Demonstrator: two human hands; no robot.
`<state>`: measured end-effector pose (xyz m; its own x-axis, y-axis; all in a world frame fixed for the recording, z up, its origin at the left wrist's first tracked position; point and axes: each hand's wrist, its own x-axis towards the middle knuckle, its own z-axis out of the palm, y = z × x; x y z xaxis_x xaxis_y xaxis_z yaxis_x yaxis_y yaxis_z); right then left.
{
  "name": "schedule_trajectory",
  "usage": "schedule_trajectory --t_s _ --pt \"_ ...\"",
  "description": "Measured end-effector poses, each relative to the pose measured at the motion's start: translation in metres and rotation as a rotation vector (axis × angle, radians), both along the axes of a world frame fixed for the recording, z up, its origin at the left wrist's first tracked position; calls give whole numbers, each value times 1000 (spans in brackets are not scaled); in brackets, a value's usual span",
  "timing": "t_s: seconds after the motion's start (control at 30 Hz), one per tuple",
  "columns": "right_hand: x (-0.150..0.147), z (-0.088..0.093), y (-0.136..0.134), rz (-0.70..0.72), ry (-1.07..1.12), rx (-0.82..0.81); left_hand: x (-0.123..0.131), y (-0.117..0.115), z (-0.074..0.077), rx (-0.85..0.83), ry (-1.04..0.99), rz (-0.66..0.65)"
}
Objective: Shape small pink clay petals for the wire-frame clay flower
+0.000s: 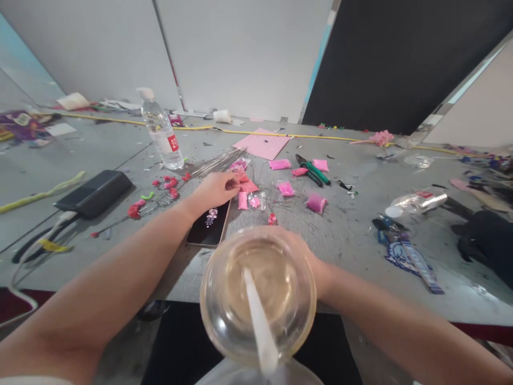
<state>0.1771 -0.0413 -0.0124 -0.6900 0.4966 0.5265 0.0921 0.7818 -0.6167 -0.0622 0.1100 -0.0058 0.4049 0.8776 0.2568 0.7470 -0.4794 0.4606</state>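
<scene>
My right hand is wrapped round a clear plastic cup with a pale drink and a white straw, held up close under the camera; most of its fingers are hidden behind the cup. My left hand reaches out over the grey table with its fingers curled on a small pink packet. A phone with a lit screen lies just under that wrist. Several small pink bead bags lie scattered beyond the hands.
A water bottle stands at the back left near a bundle of thin wires. A black power bank with cables lies left. Green-handled pliers, a pink sheet, a lying bottle and a lanyard sit right.
</scene>
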Motion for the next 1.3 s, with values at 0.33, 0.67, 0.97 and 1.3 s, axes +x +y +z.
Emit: schedule_trajectory --t_s 0.33,0.67,0.97,1.3 --pt "-14 9 -9 255 168 205 -4 4 1 -90 111 -43" --pt "-14 11 -16 240 237 258 5 -25 16 -93 372 247" --pt "-14 13 -15 192 297 237 12 -37 22 -264 562 424" --pt "-11 4 -13 191 222 251 2 -29 25 -236 550 453"
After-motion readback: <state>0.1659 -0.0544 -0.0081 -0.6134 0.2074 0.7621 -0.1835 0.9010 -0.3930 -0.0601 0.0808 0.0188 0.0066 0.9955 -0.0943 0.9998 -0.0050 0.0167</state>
